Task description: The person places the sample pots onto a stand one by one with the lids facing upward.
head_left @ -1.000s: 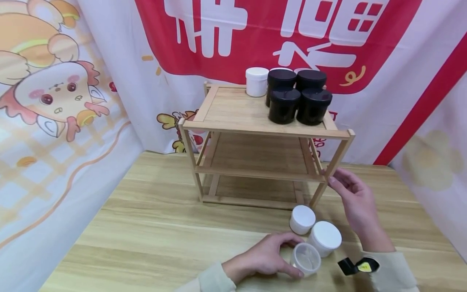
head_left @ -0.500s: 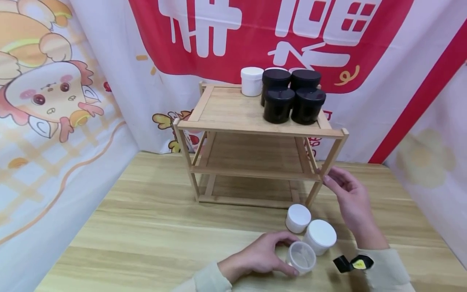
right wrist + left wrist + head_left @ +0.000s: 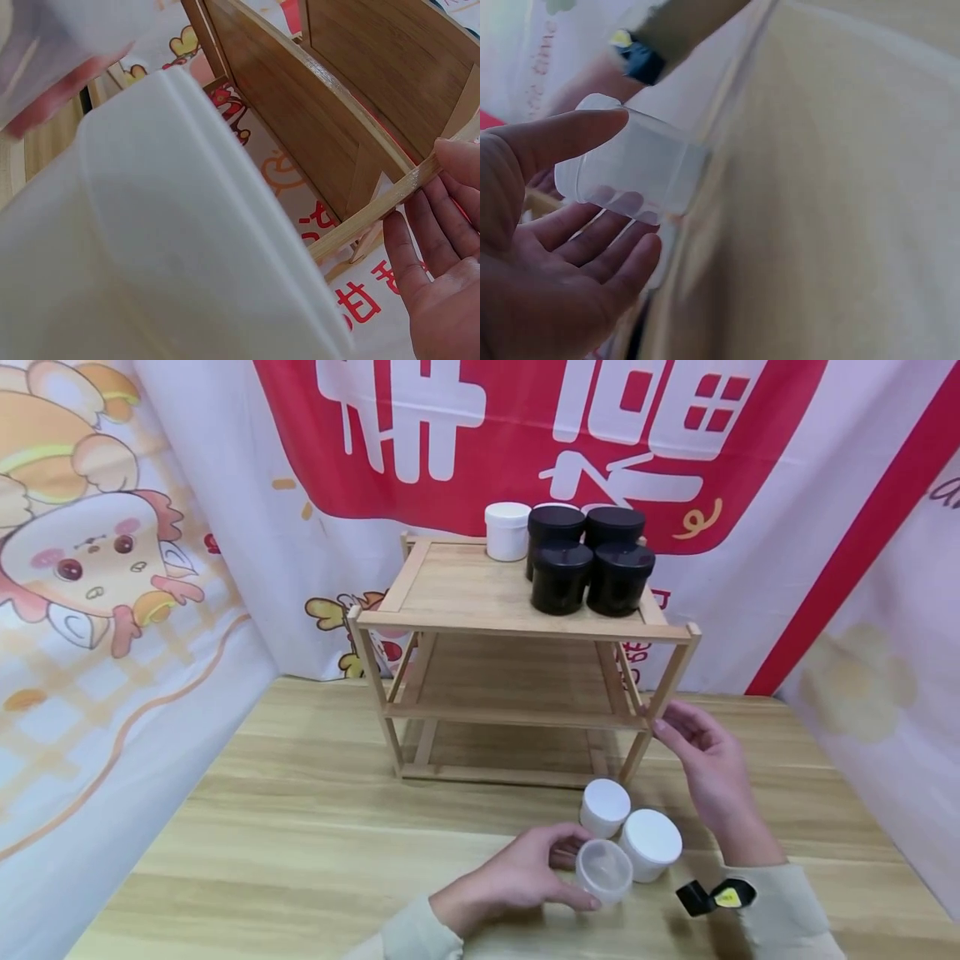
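My left hand (image 3: 528, 872) holds a clear, lidless plastic jar (image 3: 604, 870) between thumb and fingers, its round mouth up in the head view. The left wrist view shows the thumb on one side of this jar (image 3: 634, 161) and the fingertips along the other. Right beside it stand a larger white lidded jar (image 3: 651, 843) and a smaller white lidded jar (image 3: 605, 807). My right hand (image 3: 708, 760) grips the right front post of a three-tier wooden shelf (image 3: 517, 718), at the middle tier. In the right wrist view, thumb and fingers lie either side of the post (image 3: 375, 214).
On the shelf's top tier stand several black lidded jars (image 3: 561, 578) toward the right, with white jars (image 3: 507, 531) behind and beside them. The two lower tiers are bare. Printed cloth (image 3: 330, 560) hangs behind and on both sides of the wooden table (image 3: 300, 835).
The head view has turned slightly, so everything shifts left. My left hand has moved the clear jar up a little in the view. My right hand keeps its hold on the post.
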Demonstrator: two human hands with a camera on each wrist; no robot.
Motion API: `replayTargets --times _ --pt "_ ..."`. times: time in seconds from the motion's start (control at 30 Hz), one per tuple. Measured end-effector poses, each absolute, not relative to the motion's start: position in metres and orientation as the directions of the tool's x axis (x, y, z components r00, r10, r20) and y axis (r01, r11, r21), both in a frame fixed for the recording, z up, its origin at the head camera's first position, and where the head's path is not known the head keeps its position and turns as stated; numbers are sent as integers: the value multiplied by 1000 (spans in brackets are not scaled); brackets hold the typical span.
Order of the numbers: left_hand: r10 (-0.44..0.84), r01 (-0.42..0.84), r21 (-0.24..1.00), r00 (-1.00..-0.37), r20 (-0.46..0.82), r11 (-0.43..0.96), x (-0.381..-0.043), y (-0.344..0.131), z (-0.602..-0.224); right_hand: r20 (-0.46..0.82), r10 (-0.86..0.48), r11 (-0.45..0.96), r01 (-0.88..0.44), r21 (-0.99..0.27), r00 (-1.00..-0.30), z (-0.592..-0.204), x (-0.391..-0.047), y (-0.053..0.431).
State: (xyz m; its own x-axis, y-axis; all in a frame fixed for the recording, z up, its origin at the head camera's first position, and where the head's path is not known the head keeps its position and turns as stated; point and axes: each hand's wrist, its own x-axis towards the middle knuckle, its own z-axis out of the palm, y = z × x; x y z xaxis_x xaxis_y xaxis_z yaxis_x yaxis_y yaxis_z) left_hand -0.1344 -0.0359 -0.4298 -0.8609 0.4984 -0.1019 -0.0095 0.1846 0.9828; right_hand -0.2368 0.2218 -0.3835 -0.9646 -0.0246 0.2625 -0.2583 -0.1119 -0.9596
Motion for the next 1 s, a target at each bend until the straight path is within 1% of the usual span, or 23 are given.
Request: replayTargets --times 0.2,0.37,0.5,0.63,0.9,1.0 --pt "479 21 982 -875 -74 189 -142 -55 -412 257 -32 -122 -252 -960 -966 -385 -237 220" --pt "446 -1 988 -892 -71 156 -144 -69 -401 218 -30 -98 -215 -972 -975 -386 -235 219" --pt "435 17 989 -899 -49 146 -146 -77 -392 200 -23 -79 -198 -977 -980 -385 -233 219" --pt "432 21 989 -901 -44 143 -148 -83 -385 208 -15 -76 -206 -976 -978 -384 -233 220" --pt "410 -13 993 -910 -60 119 -150 -90 -379 223 -16 -56 -222 -973 -975 -380 -234 220" --pt "400 -16 992 -914 -64 124 -149 -94 -377 223 -19 -70 -221 -973 -975 -380 -235 219"
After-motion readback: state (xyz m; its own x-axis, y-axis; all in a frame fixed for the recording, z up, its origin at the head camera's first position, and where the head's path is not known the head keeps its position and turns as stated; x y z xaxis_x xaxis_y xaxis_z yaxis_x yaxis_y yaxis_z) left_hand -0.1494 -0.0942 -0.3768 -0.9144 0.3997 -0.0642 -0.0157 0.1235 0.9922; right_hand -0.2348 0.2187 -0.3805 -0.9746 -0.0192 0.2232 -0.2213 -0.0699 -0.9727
